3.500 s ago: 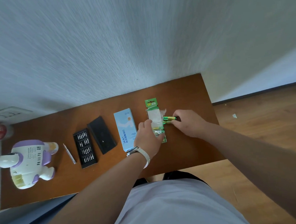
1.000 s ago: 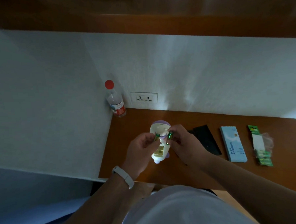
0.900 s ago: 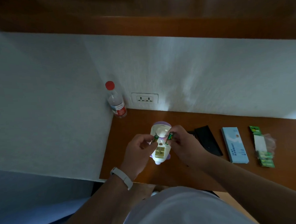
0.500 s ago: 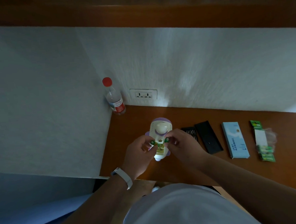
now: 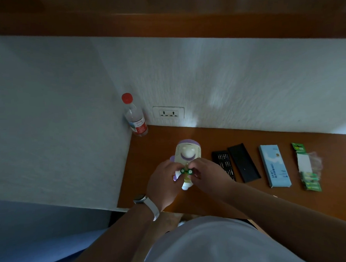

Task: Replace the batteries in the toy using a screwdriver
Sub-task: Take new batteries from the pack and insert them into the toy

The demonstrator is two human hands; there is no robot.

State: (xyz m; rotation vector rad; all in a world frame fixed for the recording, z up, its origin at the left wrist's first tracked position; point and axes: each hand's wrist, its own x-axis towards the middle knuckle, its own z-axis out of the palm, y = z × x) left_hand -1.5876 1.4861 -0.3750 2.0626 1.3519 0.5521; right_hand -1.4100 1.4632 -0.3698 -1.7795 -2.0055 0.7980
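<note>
The white and purple toy [image 5: 187,153] lies on the brown desk [image 5: 149,152], its lower half hidden under my hands. My left hand [image 5: 164,183] pinches one green battery [image 5: 182,171] and my right hand [image 5: 207,174] pinches a second green battery [image 5: 190,171]. The two battery ends sit side by side over the toy's body. The opened green battery pack [image 5: 307,170] lies at the desk's far right. The black bit tray [image 5: 223,162] sits just right of my right hand. No screwdriver shows.
A black case lid [image 5: 243,163] and a light blue box [image 5: 274,167] lie between the bit tray and the pack. A red-capped bottle [image 5: 135,116] stands in the back left corner beside a wall socket [image 5: 168,112]. White walls border the desk's back and left.
I took a battery from the pack and turned left to the toy. Over the last second both hands have brought the two batteries together and down onto the toy's body.
</note>
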